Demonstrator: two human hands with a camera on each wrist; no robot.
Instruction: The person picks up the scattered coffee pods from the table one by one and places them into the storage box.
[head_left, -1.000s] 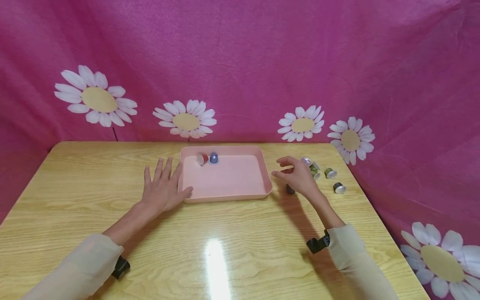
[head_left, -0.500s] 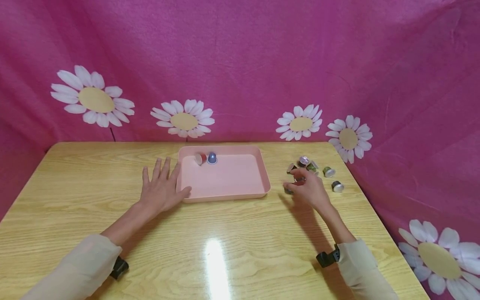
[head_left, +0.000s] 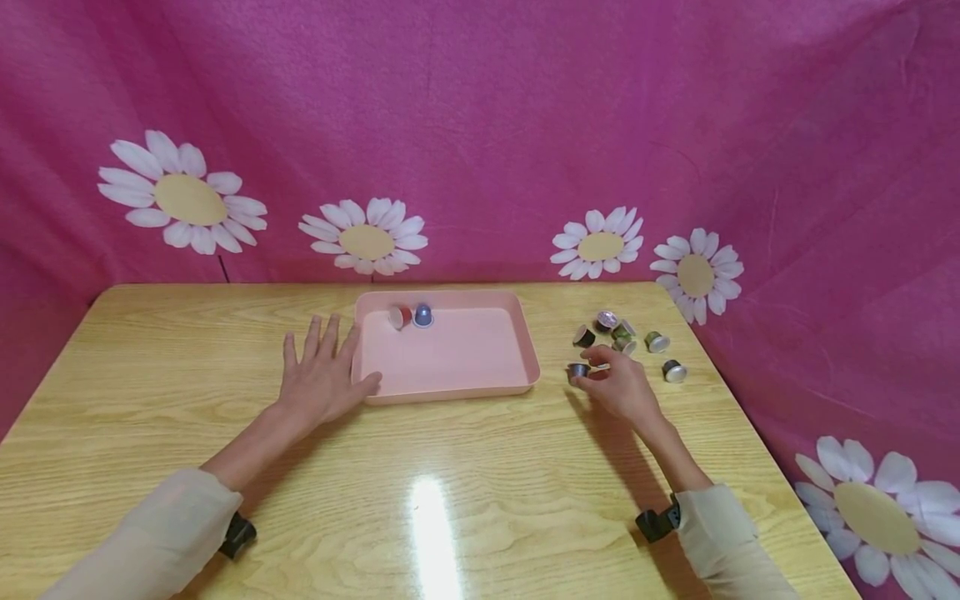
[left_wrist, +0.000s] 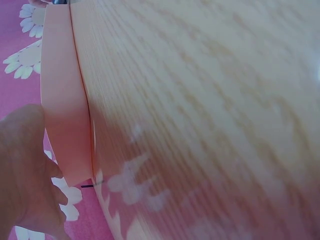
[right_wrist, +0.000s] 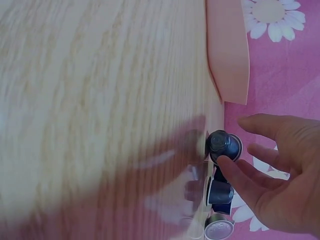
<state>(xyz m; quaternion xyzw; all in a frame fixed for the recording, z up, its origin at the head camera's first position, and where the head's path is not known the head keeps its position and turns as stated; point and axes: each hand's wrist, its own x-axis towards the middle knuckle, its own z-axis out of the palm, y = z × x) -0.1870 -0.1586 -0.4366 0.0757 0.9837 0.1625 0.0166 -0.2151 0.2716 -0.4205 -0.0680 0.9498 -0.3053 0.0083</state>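
Observation:
A pink tray stands on the table with a red coffee capsule and a blue coffee capsule in its back left part. My left hand lies at the tray's left side, fingers spread, thumb at its near left corner. To the right of the tray my right hand has thumb and fingers parted around a dark coffee capsule. In the right wrist view the thumb tip is close against that dark capsule, while the index finger stands apart from it.
Several more capsules lie beyond and right of my right hand, among them a black one, a purple-topped one, a green one and a dark one. A pink flowered cloth hangs behind the wooden table.
My right hand has moved right, from beside the tray's right edge to the dark capsule, and lowered around it. The left hand has stayed in place.

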